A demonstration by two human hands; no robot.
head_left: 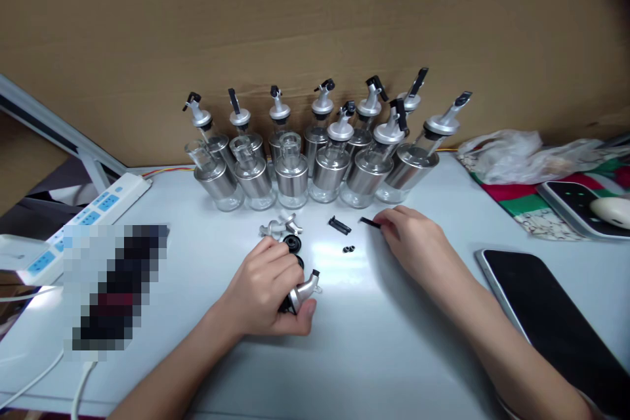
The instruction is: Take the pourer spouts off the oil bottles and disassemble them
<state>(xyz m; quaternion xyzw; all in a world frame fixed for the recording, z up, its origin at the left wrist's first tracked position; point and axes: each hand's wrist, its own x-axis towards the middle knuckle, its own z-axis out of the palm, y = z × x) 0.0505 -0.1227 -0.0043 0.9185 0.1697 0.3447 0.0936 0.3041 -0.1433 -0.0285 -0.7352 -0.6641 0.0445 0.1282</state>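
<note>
My left hand (268, 285) is closed around a silver pour spout (306, 290) with a small black tip, low over the table. Its base is partly hidden by my fingers. The fingertips of my right hand (411, 236) are pinched on a thin black flip cap (369, 222) at the tabletop. More black flip caps (339, 226) lie to its left, with small black tips (348, 249) in front of them. Loose silver spouts (280, 226) and a round black stopper (293, 244) lie just beyond my left hand.
Glass bottles with steel sleeves (329, 174) stand in rows at the back, several topped with spouts, others without. A power strip (88, 223) and a pixelated dark object (115, 289) are at left. A phone (546, 315), plastic bag (522, 154) and mouse (610, 211) are at right.
</note>
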